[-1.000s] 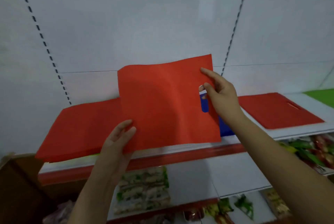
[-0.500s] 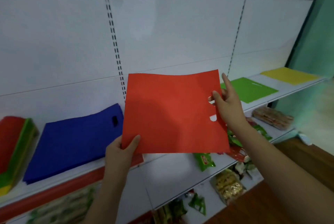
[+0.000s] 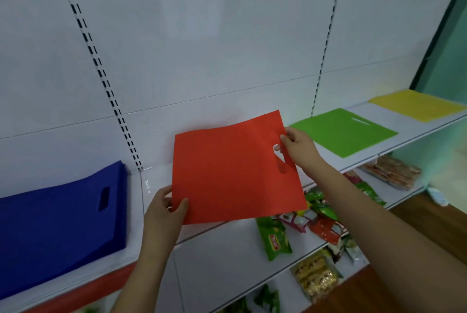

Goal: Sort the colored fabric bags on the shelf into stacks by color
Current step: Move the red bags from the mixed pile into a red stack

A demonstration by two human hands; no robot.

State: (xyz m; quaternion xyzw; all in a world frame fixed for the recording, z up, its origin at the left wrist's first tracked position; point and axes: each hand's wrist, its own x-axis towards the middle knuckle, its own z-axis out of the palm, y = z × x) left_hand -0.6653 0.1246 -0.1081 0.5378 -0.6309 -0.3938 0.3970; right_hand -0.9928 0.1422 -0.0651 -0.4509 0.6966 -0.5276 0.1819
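I hold a flat red fabric bag (image 3: 232, 171) low over the white shelf (image 3: 156, 181), between the blue and green bags. My left hand (image 3: 165, 211) pinches its lower left corner. My right hand (image 3: 297, 147) grips its right edge at the cut-out handle. A stack of blue bags (image 3: 58, 221) lies on the shelf to the left. A green bag (image 3: 346, 133) lies to the right, and a yellow bag (image 3: 417, 105) beyond it at the far right.
Snack packets (image 3: 316, 221) fill the lower shelves under the bags. The white back panel with slotted uprights (image 3: 101, 70) stands close behind. A teal wall (image 3: 447, 59) and brown floor (image 3: 429, 224) border the right side.
The view has swung right, past the mixed pile and the blue stack. The red bag, held in both hands, has come down towards the shelf beside the green bag.
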